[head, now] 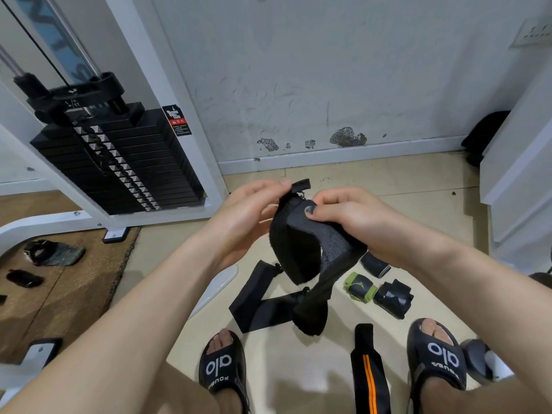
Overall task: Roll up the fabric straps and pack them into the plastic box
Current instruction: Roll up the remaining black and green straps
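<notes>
A wide black padded strap (298,246) hangs between both hands above the tiled floor, its lower end drooping toward the floor. My left hand (251,213) pinches its upper tab near the top. My right hand (355,216) grips its grey padded side, thumb pressed on the fabric. Below lie a flat black strap (254,297), a green-edged rolled strap (360,286), a black rolled strap (392,298), another roll (375,264) and a black strap with an orange stripe (369,372). No plastic box is clearly visible.
A white weight machine with a black plate stack (119,162) stands at left on a brown mat, where more black straps (53,252) lie. A white wall is ahead, white furniture (519,186) at right. My feet in black slides (222,366) stand below.
</notes>
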The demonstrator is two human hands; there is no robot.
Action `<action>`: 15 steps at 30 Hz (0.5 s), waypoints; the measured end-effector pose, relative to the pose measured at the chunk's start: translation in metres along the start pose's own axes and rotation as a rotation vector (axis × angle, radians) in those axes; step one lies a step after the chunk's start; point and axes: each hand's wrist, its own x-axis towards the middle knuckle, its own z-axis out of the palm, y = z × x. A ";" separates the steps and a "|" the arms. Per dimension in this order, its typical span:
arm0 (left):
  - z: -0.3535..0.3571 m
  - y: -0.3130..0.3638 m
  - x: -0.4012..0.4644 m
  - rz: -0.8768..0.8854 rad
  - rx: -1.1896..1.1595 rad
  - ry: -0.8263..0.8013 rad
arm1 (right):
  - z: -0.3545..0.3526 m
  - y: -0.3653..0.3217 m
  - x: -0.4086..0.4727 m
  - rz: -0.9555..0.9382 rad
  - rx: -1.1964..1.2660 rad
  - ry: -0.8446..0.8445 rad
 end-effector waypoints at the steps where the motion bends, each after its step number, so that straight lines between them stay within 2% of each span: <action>1: 0.000 -0.001 0.000 0.036 0.051 0.017 | 0.000 0.000 0.000 -0.009 -0.004 -0.003; 4: -0.002 -0.003 0.001 0.108 0.099 0.069 | -0.001 0.001 -0.001 -0.023 -0.025 -0.028; 10: -0.006 0.000 0.003 0.153 0.045 0.153 | -0.001 0.005 -0.002 0.002 -0.030 -0.022; 12: -0.004 0.000 0.001 0.116 0.098 0.092 | -0.001 0.003 -0.001 -0.006 0.021 0.017; 15: -0.007 -0.008 0.001 0.003 0.224 -0.144 | -0.004 -0.001 0.000 -0.049 0.190 0.097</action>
